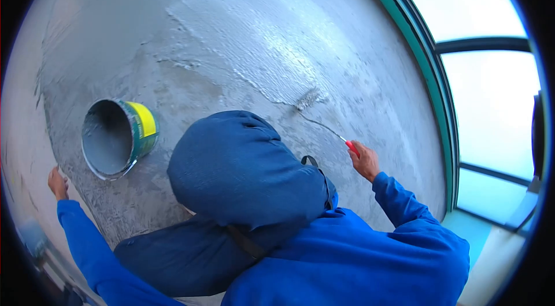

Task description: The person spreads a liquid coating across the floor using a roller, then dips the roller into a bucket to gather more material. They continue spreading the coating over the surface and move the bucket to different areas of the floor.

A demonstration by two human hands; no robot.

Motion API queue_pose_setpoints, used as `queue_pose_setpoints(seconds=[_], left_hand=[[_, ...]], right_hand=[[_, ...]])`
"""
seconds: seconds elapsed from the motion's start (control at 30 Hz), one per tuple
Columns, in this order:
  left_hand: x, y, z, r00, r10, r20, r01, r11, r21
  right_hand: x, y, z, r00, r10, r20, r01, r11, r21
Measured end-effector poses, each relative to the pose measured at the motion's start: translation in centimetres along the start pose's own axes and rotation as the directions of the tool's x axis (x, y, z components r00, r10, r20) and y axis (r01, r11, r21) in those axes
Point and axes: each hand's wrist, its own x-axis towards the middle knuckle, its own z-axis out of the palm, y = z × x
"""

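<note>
My right hand [365, 161] is closed around the red handle of a paint roller [307, 99]. The roller's fluffy grey head lies on the floor, at the edge of a wet, shiny grey coat [272, 46]. At the far left, my left hand [58, 183] is beside the pale wall; its fingers look curled in, and whatever they may hold is hidden. Between that hand and my knee stands a dark green bucket [147, 138] with a yellow label and wire handle, its inside coated grey.
A green-framed window [436, 75] runs along the right side, its panes bright. The pale wall [23, 150] borders the floor at left. My bent knee [231, 156], in dark trousers, covers the floor in the middle. Duller, rough grey floor [185, 89] surrounds the bucket.
</note>
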Motion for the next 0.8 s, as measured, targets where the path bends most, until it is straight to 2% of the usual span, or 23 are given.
queue_pose_setpoints(seconds=[0.07,0.13,0.33,0.4,0.67,0.8], left_hand=[[0.8,0.1,0.0,0.999,-0.035,-0.012,0.035,0.999,0.039],[0.1,1.3,0.5,0.999,0.001,-0.04,0.0,0.999,0.035],[-1.6,1.6,-0.4,0.993,0.094,-0.076,-0.089,0.994,0.071],[-1.6,0.6,-0.8,0.988,0.134,-0.079,-0.128,0.989,0.07],[-3.5,-0.8,-0.1,0.994,0.022,-0.111,-0.014,0.997,0.07],[-2.6,-2.8,1.1,0.986,0.085,-0.141,-0.071,0.992,0.102]], right_hand=[[-0.4,0.2,0.1,0.998,0.057,-0.016,-0.058,0.998,-0.022],[0.5,0.4,0.9,0.996,0.08,-0.042,-0.082,0.996,-0.03],[9.0,-1.9,3.2,0.994,-0.062,-0.094,0.065,0.997,0.029],[13.0,-4.1,4.1,0.98,-0.146,-0.138,0.151,0.988,0.026],[30.8,-17.9,4.6,0.913,-0.329,-0.243,0.343,0.939,0.018],[39.5,-25.6,5.1,0.878,-0.381,-0.291,0.389,0.921,-0.034]])
